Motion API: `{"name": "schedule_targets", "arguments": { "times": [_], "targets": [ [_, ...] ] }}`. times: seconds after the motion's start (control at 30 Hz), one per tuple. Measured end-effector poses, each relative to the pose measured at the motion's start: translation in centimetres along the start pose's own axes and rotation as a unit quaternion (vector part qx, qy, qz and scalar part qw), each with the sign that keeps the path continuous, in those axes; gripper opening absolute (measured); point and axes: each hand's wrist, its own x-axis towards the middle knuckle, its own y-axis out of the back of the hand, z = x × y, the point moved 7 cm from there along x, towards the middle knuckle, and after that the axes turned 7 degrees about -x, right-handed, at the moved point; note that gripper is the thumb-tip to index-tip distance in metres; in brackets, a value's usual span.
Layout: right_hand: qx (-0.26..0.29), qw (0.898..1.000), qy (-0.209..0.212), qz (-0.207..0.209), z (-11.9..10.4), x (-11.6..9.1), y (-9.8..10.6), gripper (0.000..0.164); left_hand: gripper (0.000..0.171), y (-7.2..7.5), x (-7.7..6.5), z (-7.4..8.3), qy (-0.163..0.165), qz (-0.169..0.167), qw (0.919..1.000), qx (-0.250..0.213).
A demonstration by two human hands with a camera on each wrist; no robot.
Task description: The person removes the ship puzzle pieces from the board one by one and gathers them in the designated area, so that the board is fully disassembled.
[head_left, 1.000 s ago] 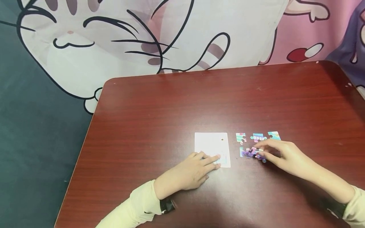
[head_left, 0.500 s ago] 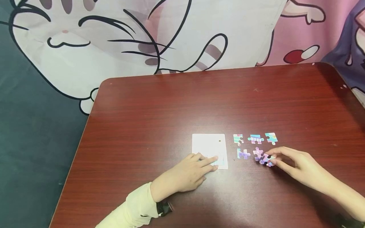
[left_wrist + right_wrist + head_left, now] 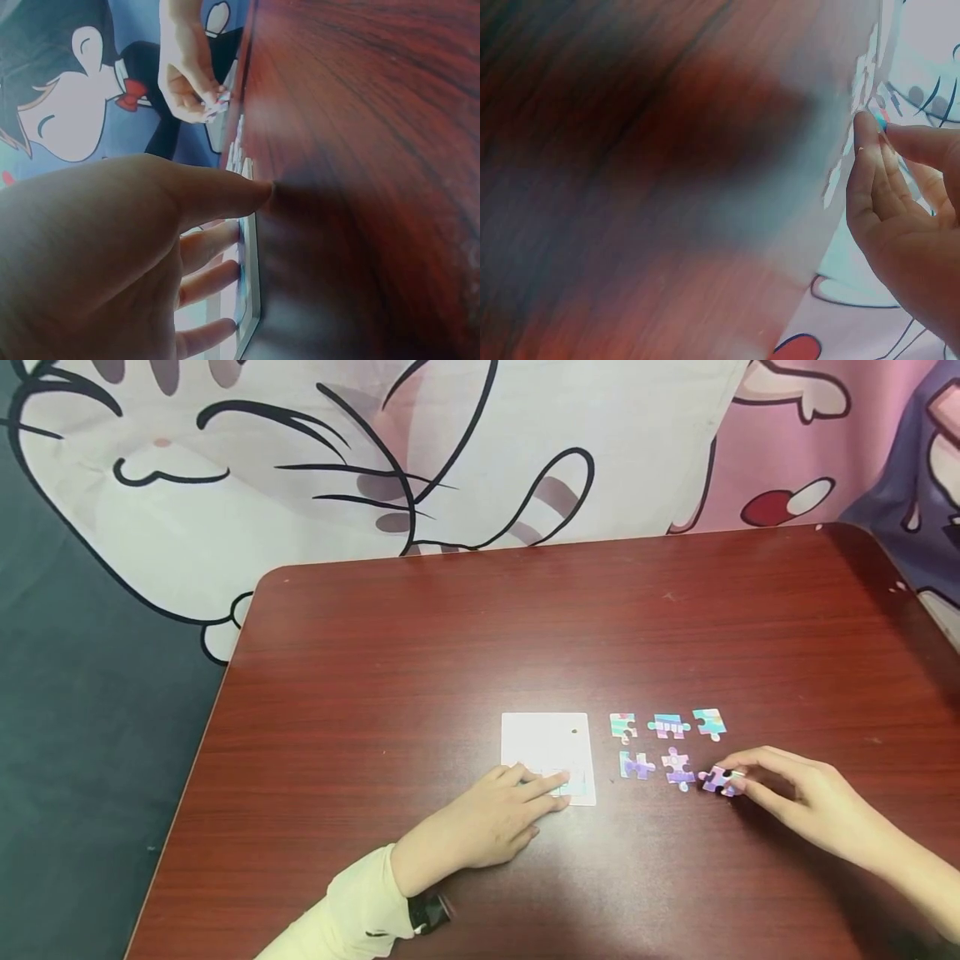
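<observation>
In the head view, my left hand (image 3: pixel 483 822) rests with its fingers fairly straight on the lower part of a flat white board (image 3: pixel 543 739). The left wrist view shows its fingertips along the board (image 3: pixel 253 300) and the thumb over the edge. My right hand (image 3: pixel 813 793) pinches a purple-pink jigsaw piece (image 3: pixel 717 781) between thumb and fingers, low over the table. Just left of it lies another purple piece (image 3: pixel 678 770), then a lavender one (image 3: pixel 637 766). In the right wrist view only a bit of the pinched piece (image 3: pixel 880 120) shows.
Behind these lies a row of a green-pink piece (image 3: pixel 622 725), a blue-white piece (image 3: pixel 667 725) and a teal piece (image 3: pixel 708 722). The brown wooden table (image 3: pixel 450 643) reaches back to a cartoon-printed cloth (image 3: pixel 637 435).
My right hand has moved right, drawing the pinched piece away from the purple piece it overlapped. The purple piece now lies by itself in the front row. My left hand stays on the board.
</observation>
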Motion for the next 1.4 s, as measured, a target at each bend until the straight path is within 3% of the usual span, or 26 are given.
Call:
{"name": "schedule_targets", "arguments": {
  "times": [0.17, 0.47, 0.73, 1.0, 1.2, 1.4],
  "targets": [
    [0.005, 0.999, -0.032, -0.007, 1.4, -0.2, -0.3, 0.039, 0.049, 0.0, -0.1, 0.0, 0.003, -0.007, 1.0000, -0.002],
    [-0.022, 0.999, -0.035, -0.007, 2.4, 0.2, -0.2, 0.036, 0.049, 0.1, -0.1, 0.1, 0.006, -0.001, 1.0000, -0.006],
    [-0.051, 0.998, -0.019, -0.012, 2.7, 0.5, -0.4, 0.029, 0.047, 0.2, -0.1, 0.3, 0.005, 0.003, 1.0000, 0.004],
    [-0.062, 0.998, 0.014, 0.000, 2.0, 1.0, -0.8, 0.032, 0.052, -0.2, -0.5, 1.2, 0.013, -0.034, 0.9983, 0.046],
    [-0.060, 0.998, 0.030, 0.016, 1.9, 1.1, -0.8, 0.039, 0.044, 0.5, -0.3, 2.2, -0.009, 0.009, 0.9976, 0.068],
    [-0.060, 0.998, 0.023, -0.005, 2.3, 1.2, -0.8, 0.040, 0.038, 0.8, 0.0, 2.7, -0.023, 0.045, 0.9962, 0.071]
  ]
}}
